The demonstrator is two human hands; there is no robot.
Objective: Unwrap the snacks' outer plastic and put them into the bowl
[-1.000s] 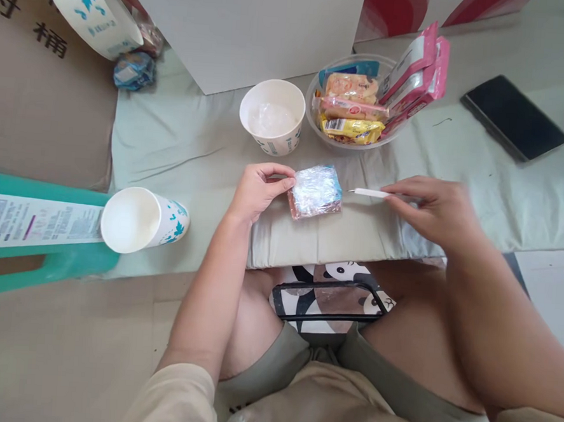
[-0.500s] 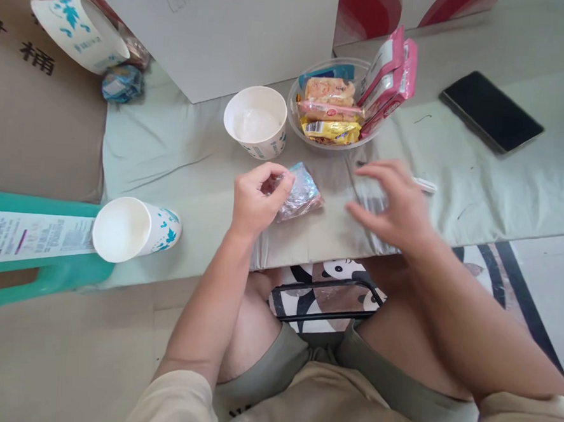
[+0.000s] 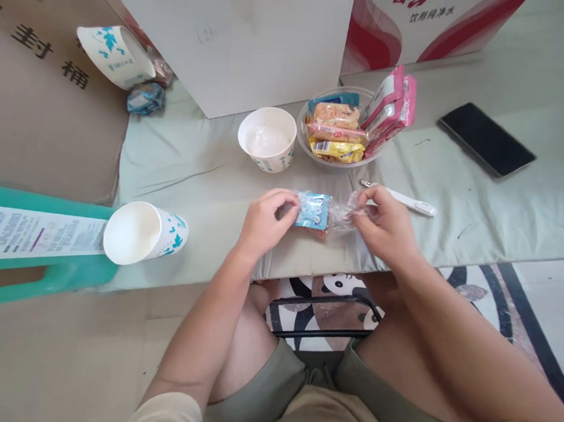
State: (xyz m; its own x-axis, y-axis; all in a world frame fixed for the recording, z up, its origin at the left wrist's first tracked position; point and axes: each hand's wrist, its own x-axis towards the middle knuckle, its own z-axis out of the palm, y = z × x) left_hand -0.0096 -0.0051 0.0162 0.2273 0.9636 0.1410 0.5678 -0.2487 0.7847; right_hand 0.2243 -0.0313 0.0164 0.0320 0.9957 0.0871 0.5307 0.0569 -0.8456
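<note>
A small snack packet (image 3: 316,212) with a blue label and clear wrapper is held just above the pale green cloth (image 3: 193,167). My left hand (image 3: 267,219) pinches its left end, fingers closed. My right hand (image 3: 386,224) pinches the clear right end, fingers closed too. A white pen-like tool (image 3: 407,200) lies on the cloth just beyond my right hand, untouched.
A white paper bowl (image 3: 267,138) and a clear bowl of snack packets (image 3: 349,129) stand behind the hands. A black phone (image 3: 486,139) lies far right. A paper cup (image 3: 142,231) lies on its side at left, another (image 3: 116,54) far left with a crumpled wrapper (image 3: 145,97).
My right hand put the white tool down on the cloth, then came back and took the packet's right end. The packet has been lifted and turned between both hands.
</note>
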